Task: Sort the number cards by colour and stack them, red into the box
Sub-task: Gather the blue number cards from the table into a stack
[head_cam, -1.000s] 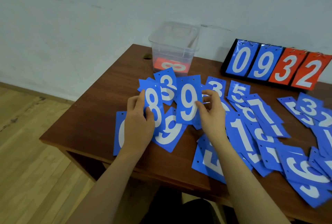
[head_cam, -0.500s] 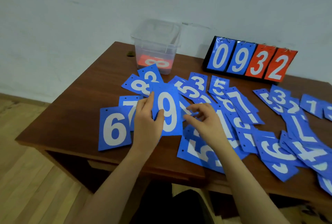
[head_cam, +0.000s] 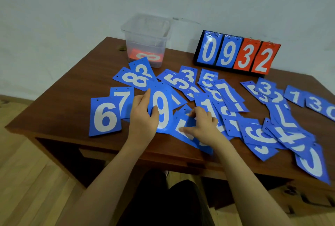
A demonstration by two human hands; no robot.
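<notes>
Between both hands, left hand [head_cam: 143,117] grips blue 9 card [head_cam: 162,109].

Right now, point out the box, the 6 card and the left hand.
box [head_cam: 145,33]: head view, on its clear front wall above the red card.
6 card [head_cam: 105,117]: head view, on the white digit.
left hand [head_cam: 143,117]: head view, on the back of the hand, holding the 9 card [head_cam: 163,106].

Bare forearms, no sleeves; hands [head_cam: 145,117] ringless; dark trousers [head_cam: 163,198] below.
</notes>
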